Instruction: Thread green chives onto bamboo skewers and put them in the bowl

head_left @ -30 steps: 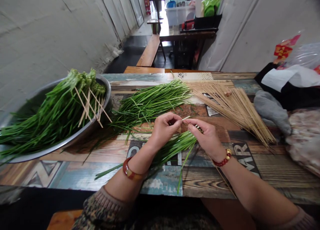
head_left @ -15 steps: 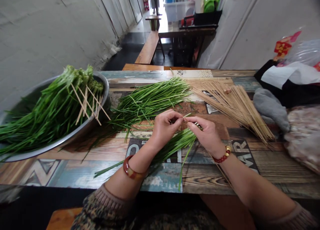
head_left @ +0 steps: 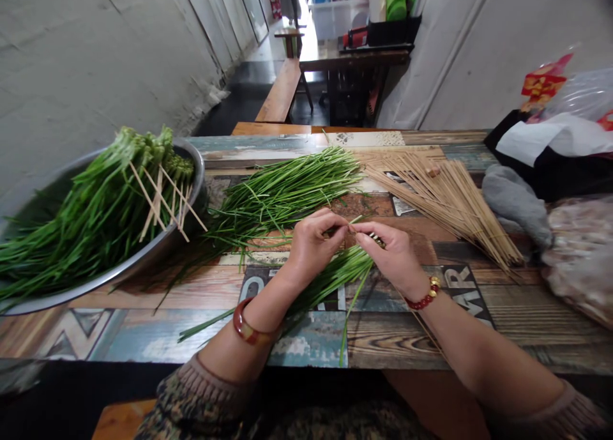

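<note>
My left hand [head_left: 316, 241] pinches thumb and forefinger together on the pale end of a chive stalk [head_left: 355, 220]. Right beside it, my right hand [head_left: 390, 251] is closed round a thin wooden skewer [head_left: 426, 331], whose lower length runs out below the palm towards the table edge. Cut chive ends show in a row by the right fingers. From there a bunch of chives [head_left: 330, 280] trails down to the left, partly hidden under my left forearm. The skewer's tip is hidden between the fingertips. Beyond my hands lies a pile of loose chives [head_left: 292, 188].
At the left stands a metal basin [head_left: 198, 172] with skewered chives, several stick ends poking over its rim. A fan of bare skewers [head_left: 460, 204] lies at the right. Past it are a grey cloth-like bundle [head_left: 514, 200] and a filled plastic bag [head_left: 579, 255].
The view has shifted slightly. Both hands keep nearly the same pinch at the chive end, with only tiny finger movement.
</note>
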`<action>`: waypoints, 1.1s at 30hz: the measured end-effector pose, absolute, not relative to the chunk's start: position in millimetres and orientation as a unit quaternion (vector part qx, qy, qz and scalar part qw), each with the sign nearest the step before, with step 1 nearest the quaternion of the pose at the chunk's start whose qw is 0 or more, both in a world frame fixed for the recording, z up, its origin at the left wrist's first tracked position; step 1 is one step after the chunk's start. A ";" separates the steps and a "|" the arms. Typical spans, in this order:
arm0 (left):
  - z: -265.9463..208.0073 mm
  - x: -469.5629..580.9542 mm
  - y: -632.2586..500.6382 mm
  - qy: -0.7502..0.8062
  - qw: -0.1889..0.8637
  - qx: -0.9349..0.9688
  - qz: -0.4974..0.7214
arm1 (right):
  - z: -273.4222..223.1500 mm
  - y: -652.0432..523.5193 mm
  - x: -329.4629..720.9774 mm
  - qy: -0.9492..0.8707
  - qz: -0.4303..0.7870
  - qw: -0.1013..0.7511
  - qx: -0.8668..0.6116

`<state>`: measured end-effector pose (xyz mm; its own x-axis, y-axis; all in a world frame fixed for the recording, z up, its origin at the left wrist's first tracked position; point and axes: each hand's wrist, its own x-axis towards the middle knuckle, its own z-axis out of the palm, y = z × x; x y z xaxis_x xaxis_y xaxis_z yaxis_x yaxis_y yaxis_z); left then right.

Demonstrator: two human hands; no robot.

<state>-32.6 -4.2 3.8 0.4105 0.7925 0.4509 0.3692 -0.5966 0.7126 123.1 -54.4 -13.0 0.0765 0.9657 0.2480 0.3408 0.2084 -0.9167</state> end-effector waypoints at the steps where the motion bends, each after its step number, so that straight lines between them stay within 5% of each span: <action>1: 3.5 -32.8 -4.0 0.362 0.262 0.800 0.400 | -12.6 -54.4 123.2 -0.603 0.316 0.491 -0.544; 33: -0.8 -35.5 -5.3 0.339 0.176 0.849 0.366 | -14.5 -53.3 123.0 -0.584 0.333 0.494 -0.550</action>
